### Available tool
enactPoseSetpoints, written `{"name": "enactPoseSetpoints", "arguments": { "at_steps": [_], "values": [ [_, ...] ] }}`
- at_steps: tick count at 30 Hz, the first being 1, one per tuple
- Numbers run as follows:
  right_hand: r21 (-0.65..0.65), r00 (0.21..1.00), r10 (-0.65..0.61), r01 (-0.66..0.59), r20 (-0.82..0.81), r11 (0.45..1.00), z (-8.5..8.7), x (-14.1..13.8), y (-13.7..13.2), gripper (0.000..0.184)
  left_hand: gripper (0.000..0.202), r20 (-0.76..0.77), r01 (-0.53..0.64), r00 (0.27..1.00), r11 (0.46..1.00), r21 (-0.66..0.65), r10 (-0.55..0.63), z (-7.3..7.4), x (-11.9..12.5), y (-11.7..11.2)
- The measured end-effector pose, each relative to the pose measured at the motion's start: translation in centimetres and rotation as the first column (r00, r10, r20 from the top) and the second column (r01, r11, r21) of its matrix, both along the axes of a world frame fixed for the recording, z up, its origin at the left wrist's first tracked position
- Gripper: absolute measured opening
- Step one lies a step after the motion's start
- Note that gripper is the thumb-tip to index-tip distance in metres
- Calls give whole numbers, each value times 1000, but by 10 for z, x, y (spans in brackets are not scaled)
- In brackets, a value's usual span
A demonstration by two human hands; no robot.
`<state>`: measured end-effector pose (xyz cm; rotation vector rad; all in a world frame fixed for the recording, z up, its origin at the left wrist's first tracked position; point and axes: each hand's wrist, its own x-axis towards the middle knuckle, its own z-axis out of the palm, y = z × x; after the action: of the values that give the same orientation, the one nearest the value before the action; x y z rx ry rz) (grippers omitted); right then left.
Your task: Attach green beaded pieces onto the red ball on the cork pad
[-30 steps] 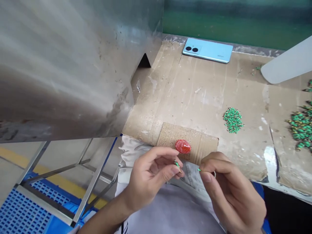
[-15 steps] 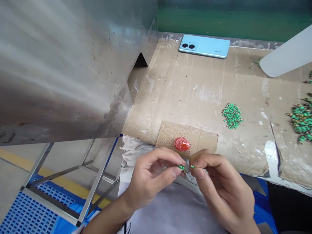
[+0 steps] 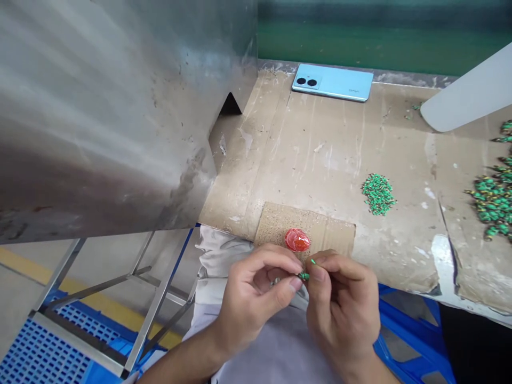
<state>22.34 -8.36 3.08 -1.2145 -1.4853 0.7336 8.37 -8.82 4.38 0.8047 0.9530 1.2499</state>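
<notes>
Two bare hands meet low in the view, just below a square of brown corrugated cardboard (image 3: 332, 233). The right hand (image 3: 340, 304) has its fingers (image 3: 328, 261) closed, pinching a tiny green part (image 3: 304, 276) with a thin wire lead. The left hand (image 3: 256, 293) curls just beside it, though whether it grips the part cannot be told. A glossy red disc (image 3: 297, 240) sits on the cardboard square just above the fingers. Farther right of them lie a small heap of green parts (image 3: 378, 193) and a larger green-and-gold heap (image 3: 494, 202) on the cardboard-covered tabletop (image 3: 320, 154). A pale blue phone (image 3: 332, 82) lies well beyond.
</notes>
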Motion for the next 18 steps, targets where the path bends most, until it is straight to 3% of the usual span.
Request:
{"name": "enactPoseSetpoints", "arguments": {
  "at_steps": [6, 11, 15, 18],
  "values": [
    [-10, 993, 121, -120, 10, 993, 4, 5, 3, 21, 9, 2, -16, 1000, 992, -127, 17, 2, 1, 3],
    [-96, 970, 239, -242, -42, 965, 11, 23, -2, 10, 9, -120, -55, 991, 998, -17, 53, 6, -3, 4],
    [-250, 925, 379, -373, -26, 893, 20, 38, 1, 9, 15, -217, -40, 975, 999, 9, 41, 9, -6, 3],
    [-284, 902, 433, -415, -2, 864, 25, 45, 5, 9, 10, -323, -9, 946, 996, 92, 39, 9, -8, 3]
  ]
}}
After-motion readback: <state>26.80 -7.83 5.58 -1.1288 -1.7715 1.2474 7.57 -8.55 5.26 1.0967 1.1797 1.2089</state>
